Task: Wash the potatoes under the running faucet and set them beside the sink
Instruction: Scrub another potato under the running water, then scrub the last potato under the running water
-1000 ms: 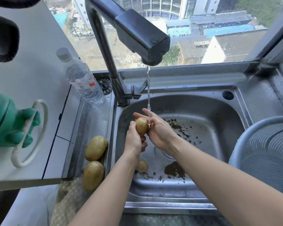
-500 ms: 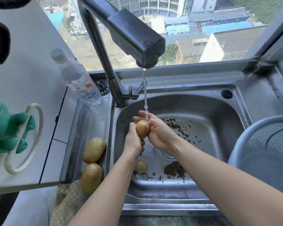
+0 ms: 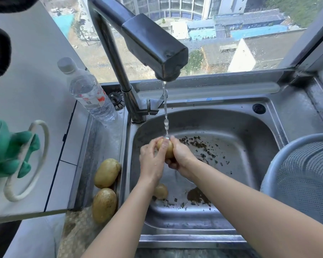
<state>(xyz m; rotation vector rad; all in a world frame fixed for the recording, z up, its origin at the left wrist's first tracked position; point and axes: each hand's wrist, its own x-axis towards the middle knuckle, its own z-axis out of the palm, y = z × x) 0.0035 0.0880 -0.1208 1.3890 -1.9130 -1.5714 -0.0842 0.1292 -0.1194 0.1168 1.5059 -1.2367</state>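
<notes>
Rubbing continues: both hands, left and right, have closed tighter around the potato, now directly under the stream, so rinsing proceeds. Two potatoes rest on the tabletop; one remains in the sink.

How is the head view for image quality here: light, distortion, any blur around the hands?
Head view: even daylight from the window, no harsh glare on the sink. Wide-angle lens bends the faucet and the counter edges. The left hand and right hand on the potato are slightly soft; the water stream blurs into beads.
</notes>
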